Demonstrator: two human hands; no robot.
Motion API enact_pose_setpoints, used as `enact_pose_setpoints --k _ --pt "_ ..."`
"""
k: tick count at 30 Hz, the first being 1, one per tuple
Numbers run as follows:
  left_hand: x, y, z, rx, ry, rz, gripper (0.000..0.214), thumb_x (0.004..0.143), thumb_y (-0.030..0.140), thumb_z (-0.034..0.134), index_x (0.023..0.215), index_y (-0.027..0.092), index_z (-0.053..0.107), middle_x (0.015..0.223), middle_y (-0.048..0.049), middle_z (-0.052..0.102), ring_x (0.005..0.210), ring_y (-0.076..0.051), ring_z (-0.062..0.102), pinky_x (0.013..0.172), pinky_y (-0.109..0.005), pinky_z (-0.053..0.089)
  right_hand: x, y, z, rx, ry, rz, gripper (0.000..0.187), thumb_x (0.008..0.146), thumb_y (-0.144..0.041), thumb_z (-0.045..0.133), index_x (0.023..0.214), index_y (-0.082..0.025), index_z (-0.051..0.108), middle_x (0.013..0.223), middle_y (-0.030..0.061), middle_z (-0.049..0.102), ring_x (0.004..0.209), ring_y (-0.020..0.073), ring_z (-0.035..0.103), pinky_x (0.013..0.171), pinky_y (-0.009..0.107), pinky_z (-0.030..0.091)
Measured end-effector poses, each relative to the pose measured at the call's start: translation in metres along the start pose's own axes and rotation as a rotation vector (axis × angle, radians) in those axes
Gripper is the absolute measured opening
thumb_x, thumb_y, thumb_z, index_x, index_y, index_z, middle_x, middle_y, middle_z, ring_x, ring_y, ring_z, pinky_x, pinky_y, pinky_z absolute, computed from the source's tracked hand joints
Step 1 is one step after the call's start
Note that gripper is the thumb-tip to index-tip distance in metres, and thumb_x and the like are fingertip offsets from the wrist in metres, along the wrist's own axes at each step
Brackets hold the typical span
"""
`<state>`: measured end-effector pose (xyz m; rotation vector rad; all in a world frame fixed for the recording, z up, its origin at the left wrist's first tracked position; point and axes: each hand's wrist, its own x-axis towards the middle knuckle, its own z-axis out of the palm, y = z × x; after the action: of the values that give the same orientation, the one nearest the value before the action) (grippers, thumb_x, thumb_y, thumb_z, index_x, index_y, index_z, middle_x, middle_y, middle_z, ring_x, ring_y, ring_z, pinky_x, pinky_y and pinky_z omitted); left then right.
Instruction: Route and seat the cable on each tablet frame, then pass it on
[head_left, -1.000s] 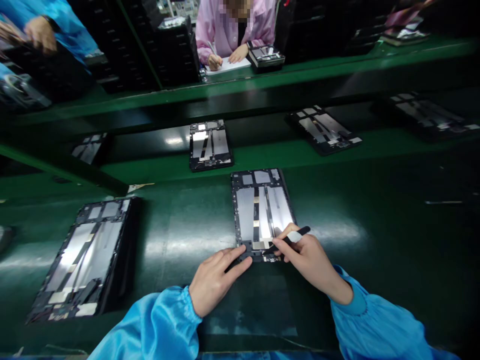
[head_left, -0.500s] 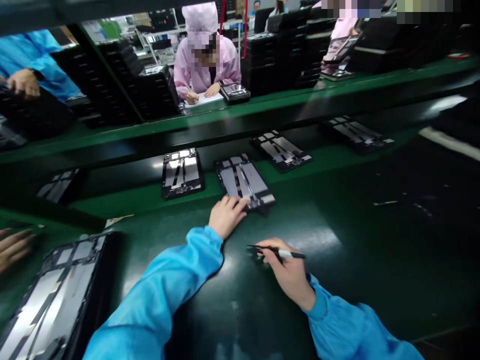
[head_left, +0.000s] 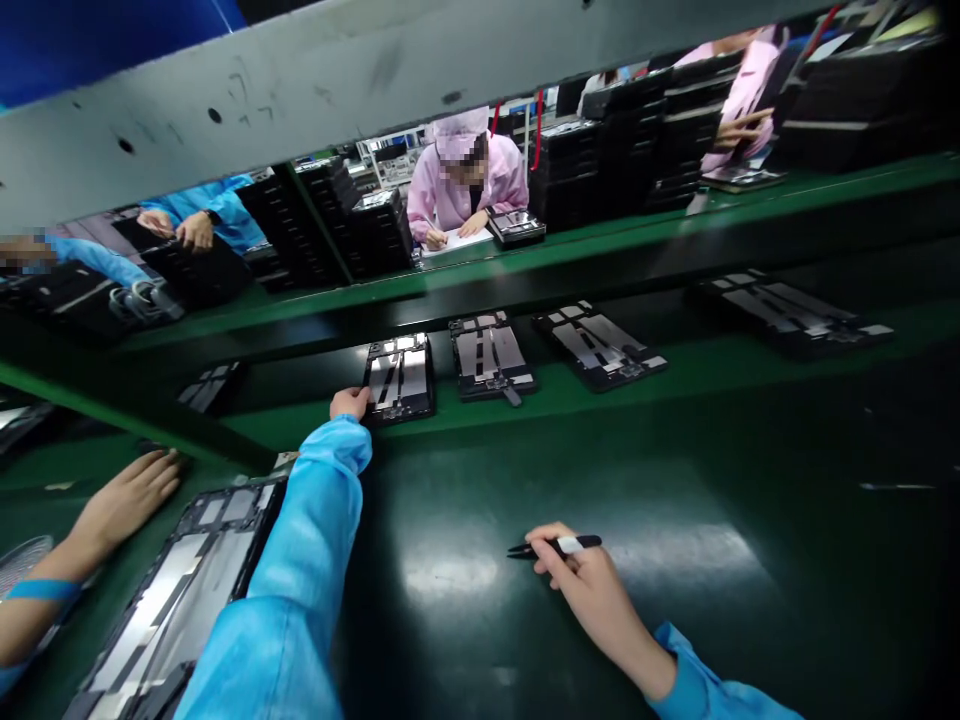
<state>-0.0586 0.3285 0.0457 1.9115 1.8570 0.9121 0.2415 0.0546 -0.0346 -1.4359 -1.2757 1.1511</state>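
Tweezers (head_left: 559,545) matt black; sleeve (head_left: 296,560) glossy blue cloth; bench (head_left: 465,620) glossy green; tablet frame (head_left: 401,378) metal

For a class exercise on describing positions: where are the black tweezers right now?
The black tweezers are in the person's right hand, low right in the head view, over the dark green bench, below a row of tablet frames.

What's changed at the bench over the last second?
The left hand let go of the tablet frame, which now sits farther off on the green belt, and moved left to the neighbouring frame. The right hand drew back from the frame, still holding the black tweezers. The large frame at left stayed put.
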Motion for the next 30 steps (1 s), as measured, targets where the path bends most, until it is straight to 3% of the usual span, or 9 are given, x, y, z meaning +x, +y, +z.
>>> enact_pose_setpoints --k 7,10,13,16,18,22,25,28,30 --pt "-0.018 0.006 -0.007 -0.195 0.121 -0.414 0.034 0.095 0.035 0.059 0.123 0.015 0.056 0.122 -0.0096 0.058 0.104 -0.023 0.061 0.088 -0.043 0.054 0.005 -0.006 -0.004 0.172 0.141 -0.028 0.057 0.085 -0.067 0.055 0.102 -0.015 0.073 0.065 0.0049 0.067 0.053 0.0173 0.064 0.045 0.026 0.053" --pt "-0.062 0.007 -0.035 -0.316 0.073 -0.46 0.032 0.095 0.038 0.059 0.116 0.013 0.059 0.111 -0.0078 0.062 0.093 -0.019 0.064 0.079 -0.037 0.055 0.003 -0.004 -0.005 0.252 0.2 0.007 0.06 0.085 -0.066 0.055 0.11 -0.014 0.07 0.063 0.0045 0.068 0.049 0.016 0.062 0.044 0.026 0.052" --pt "-0.132 0.009 -0.053 -0.436 -0.015 -0.461 0.048 0.082 0.055 0.067 0.104 0.012 0.062 0.089 -0.0047 0.066 0.074 -0.017 0.064 0.064 -0.027 0.052 0.001 -0.006 -0.005 0.274 0.222 0.021 0.058 0.09 -0.061 0.052 0.121 -0.014 0.064 0.06 0.0032 0.069 0.046 0.0161 0.062 0.043 0.026 0.051" --pt "-0.201 0.021 -0.033 -0.531 -0.097 -0.414 0.065 0.068 0.066 0.072 0.105 0.014 0.062 0.089 -0.0047 0.068 0.074 -0.018 0.065 0.062 -0.026 0.051 0.0 -0.009 -0.008 0.265 0.247 0.012 0.057 0.092 -0.058 0.052 0.127 -0.014 0.059 0.069 0.0069 0.074 0.05 0.0177 0.066 0.045 0.028 0.054" --pt "-0.232 0.032 -0.006 -0.572 -0.149 -0.37 0.062 0.075 0.066 0.065 0.11 0.016 0.06 0.098 -0.0067 0.068 0.081 -0.019 0.066 0.069 -0.027 0.053 0.0 -0.008 -0.013 0.243 0.258 -0.004 0.056 0.092 -0.058 0.051 0.129 -0.016 0.057 0.084 0.0115 0.078 0.061 0.0206 0.072 0.051 0.031 0.058" --pt "-0.257 0.046 0.03 -0.62 -0.283 -0.261 0.047 0.087 0.052 0.056 0.12 0.018 0.058 0.113 -0.0097 0.066 0.102 -0.02 0.064 0.085 -0.032 0.052 -0.008 0.0 -0.032 0.091 0.208 -0.048 0.05 0.094 -0.054 0.05 0.13 -0.02 0.056 0.115 0.0155 0.073 0.095 0.027 0.074 0.081 0.043 0.061" --pt "-0.263 0.042 0.023 -0.533 -0.437 -0.112 0.048 0.081 0.04 0.067 0.123 0.017 0.059 0.116 -0.0101 0.064 0.103 -0.021 0.061 0.079 -0.03 0.053 -0.026 0.004 -0.047 -0.083 0.105 -0.068 0.051 0.091 -0.046 0.059 0.136 -0.022 0.051 0.133 0.0144 0.064 0.12 0.0289 0.063 0.102 0.048 0.049" --pt "-0.279 0.034 0.01 -0.307 -0.569 0.161 0.059 0.081 0.03 0.068 0.137 0.02 0.05 0.109 -0.0074 0.061 0.088 -0.017 0.061 0.064 -0.025 0.053 -0.045 0.003 -0.056 -0.223 -0.035 -0.07 0.075 0.078 -0.034 0.075 0.145 -0.026 0.041 0.145 0.0121 0.053 0.133 0.0314 0.05 0.106 0.049 0.045" --pt "-0.292 0.033 0.01 -0.208 -0.554 0.265 0.06 0.086 0.026 0.063 0.142 0.021 0.043 0.106 -0.0057 0.059 0.081 -0.014 0.061 0.062 -0.024 0.053 -0.051 0.002 -0.059 -0.261 -0.078 -0.053 0.08 0.075 -0.029 0.077 0.146 -0.028 0.039 0.147 0.0109 0.051 0.134 0.0317 0.048 0.107 0.048 0.045"
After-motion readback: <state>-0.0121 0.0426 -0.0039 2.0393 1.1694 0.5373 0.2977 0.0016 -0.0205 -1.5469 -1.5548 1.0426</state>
